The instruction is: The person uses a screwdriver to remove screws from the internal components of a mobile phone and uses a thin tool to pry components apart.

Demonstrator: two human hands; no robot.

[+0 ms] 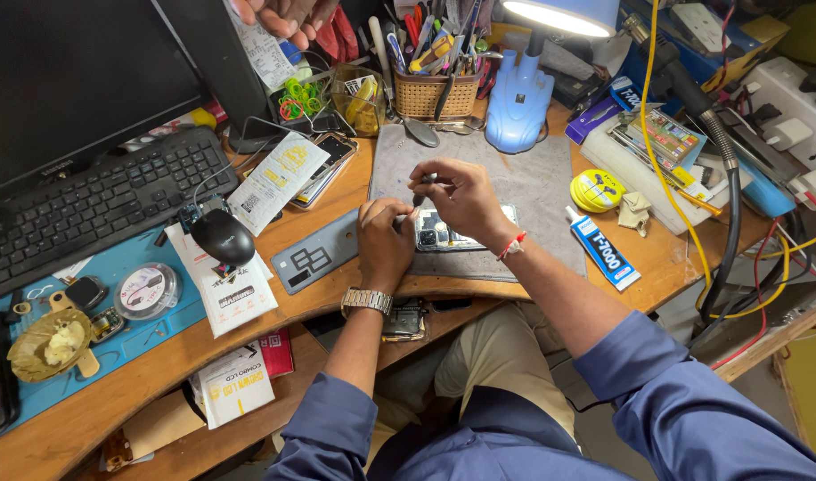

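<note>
An opened phone [444,233] with its back off lies on a grey work mat [533,178] on the wooden desk [657,258]. My left hand [383,240] rests on the phone's left end and steadies it. A metal watch sits on that wrist. My right hand [461,194] pinches a thin tool, likely a small screwdriver [423,187], with its tip down on the phone's upper left part. The phone's grey back cover [314,260] lies just left of my left hand.
A keyboard [87,209], monitor, black mouse [221,236] and blue mat [123,330] fill the left. A tool basket [435,89], blue lamp base [518,102], glue tube [602,247], yellow tape roll [597,189] and cables crowd the back and right. Another person's hand [279,16] holds a slip at the top.
</note>
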